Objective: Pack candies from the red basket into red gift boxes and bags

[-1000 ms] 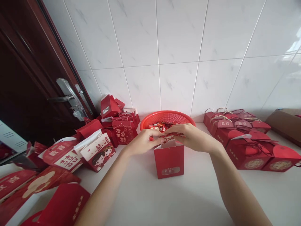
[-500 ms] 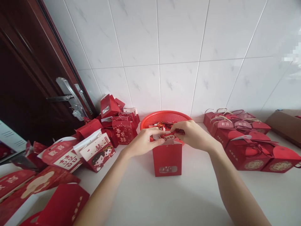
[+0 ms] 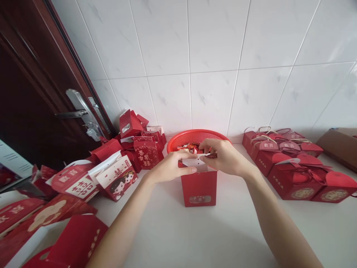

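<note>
Red upright cardboard box (image 3: 199, 188), toward bench's (image 3: 173, 230) back edge: gripping with left hand (image 3: 167, 167); unclear grasp in right hand (image 3: 227, 158). Perhaps closing; align flaps (image 3: 192, 162).

At the far left I see a dark reddish-brown door (image 3: 28, 59) with a silvery lever handle (image 3: 80, 108) and what look like keys (image 3: 92, 134) hanging from it. Below, at my left edge, a white panel (image 3: 12, 159) carries dark marks. Pale, grey-veined wall tiles (image 3: 167, 41) span the far side, and a brown cardboard box (image 3: 338, 145) sits far right on the white tabletop (image 3: 223, 234).
</note>
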A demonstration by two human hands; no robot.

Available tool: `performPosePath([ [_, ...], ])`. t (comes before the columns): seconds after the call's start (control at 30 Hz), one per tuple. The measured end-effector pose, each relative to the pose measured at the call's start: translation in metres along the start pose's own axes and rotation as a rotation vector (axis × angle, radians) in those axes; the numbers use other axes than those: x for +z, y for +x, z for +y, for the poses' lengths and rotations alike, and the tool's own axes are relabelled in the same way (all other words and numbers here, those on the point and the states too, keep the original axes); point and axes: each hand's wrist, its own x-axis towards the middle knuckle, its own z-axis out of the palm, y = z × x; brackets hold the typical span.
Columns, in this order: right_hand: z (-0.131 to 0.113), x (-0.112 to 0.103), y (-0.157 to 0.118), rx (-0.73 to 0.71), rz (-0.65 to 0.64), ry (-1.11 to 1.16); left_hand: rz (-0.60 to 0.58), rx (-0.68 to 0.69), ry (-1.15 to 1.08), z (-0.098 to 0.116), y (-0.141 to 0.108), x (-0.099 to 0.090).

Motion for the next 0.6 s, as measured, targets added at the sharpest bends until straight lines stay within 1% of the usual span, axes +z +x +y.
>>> performPosePath([
  [0.07, -0.004, -0.005, -0.002, 0.012, 0.04, 0.166, 0.0, -0.003, -0.006, -0.002, 0.0, 0.0],
  [0.2, -0.007, -0.011, -0.003, 0.114, -0.054, 0.573, -0.002, -0.036, 0.009, -0.004, 0.001, 0.0],
  [0.27, -0.005, -0.01, -0.002, 0.156, -0.082, 0.684, 0.0, -0.033, 0.022, -0.003, 0.001, -0.001],
  [0.43, 0.003, 0.0, 0.005, 0.155, -0.04, 0.756, 0.007, 0.0, 0.019, -0.001, 0.001, 0.0],
  [0.53, 0.005, 0.006, 0.008, 0.118, -0.012, 0.78, 0.017, 0.005, 0.024, 0.001, 0.001, 0.0],
  [0.6, 0.006, 0.008, 0.009, 0.085, 0.032, 0.768, 0.021, 0.011, 0.037, 0.001, 0.001, 0.001],
])
